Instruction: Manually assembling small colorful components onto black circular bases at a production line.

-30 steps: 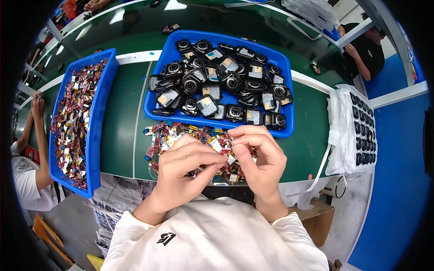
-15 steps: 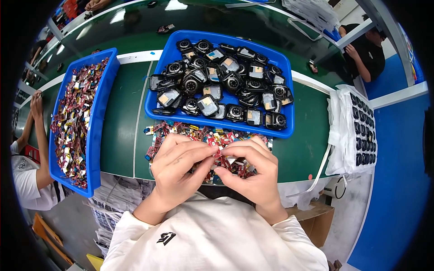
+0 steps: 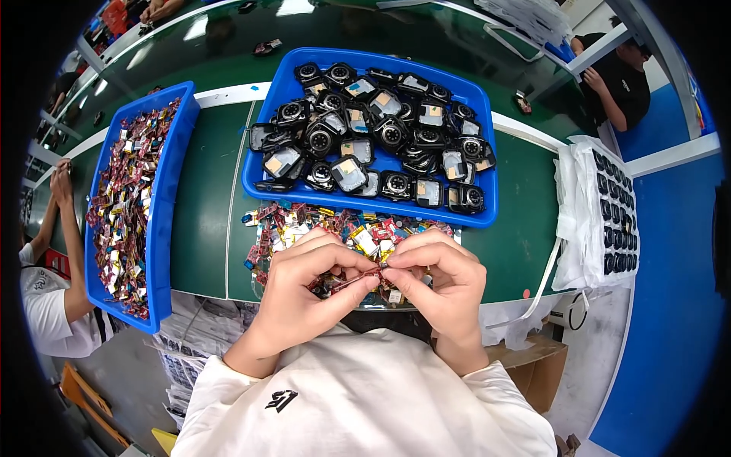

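Where the smooth green surface begins at left, one long blue plastic tray, heaped with small red, white and yellow electronic parts; whether these are finished or waiting, cannot be told. Centre-left, one loose pile of mixed red, yellow and white parts, spread before the person, a sizeable quantity, apparently yet to be handled. Left hand: fingers pinched narrow on one slim red electronic piece, held above the pile between both hands; work on this item appears under way, not complete. Behind, one wide blue plastic tray of black watch-like casings, well filled, untouched by either hand. Right hand: thumb and forefinger drawn close on the same piece's other end. Far right, one white-wrapped stack bearing rows of black squarish units, apart from both hands.
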The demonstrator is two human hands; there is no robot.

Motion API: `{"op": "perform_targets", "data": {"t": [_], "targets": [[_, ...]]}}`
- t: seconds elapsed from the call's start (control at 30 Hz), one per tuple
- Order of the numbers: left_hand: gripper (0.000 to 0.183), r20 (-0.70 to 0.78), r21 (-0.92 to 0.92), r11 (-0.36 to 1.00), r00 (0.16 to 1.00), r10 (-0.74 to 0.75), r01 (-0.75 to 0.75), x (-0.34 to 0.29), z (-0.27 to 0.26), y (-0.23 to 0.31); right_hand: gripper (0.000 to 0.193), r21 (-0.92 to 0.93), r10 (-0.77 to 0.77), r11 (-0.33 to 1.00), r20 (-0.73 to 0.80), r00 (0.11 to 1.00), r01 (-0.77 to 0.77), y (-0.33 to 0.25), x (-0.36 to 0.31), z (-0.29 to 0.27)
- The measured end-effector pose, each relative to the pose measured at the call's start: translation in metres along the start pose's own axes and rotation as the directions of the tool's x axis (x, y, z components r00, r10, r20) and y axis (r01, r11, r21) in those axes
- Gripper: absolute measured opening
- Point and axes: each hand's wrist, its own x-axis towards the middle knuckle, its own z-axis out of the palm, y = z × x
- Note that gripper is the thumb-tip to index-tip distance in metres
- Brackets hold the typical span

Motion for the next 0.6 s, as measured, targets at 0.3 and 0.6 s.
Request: {"op": "perform_targets", "data": {"t": [0.3,0.6], "targets": [[0.01,0.027,-0.258,0.965,0.998,-0.049,0.054,-0.0049,-0.0025,-0.0051,0.014,0.28,0.064,0.957,0.045,0.997,-0.074,-0.0009,-0.0015,-0.0032],[0.008,0.143,-0.407,0.891,0.977,-0.158,0.203,-0.0047,-0.0038,-0.0001,0.013,0.572,0.053,0.802,0.216,0.975,-0.17,-0.0029,-0.0008,-0.0007]]}}
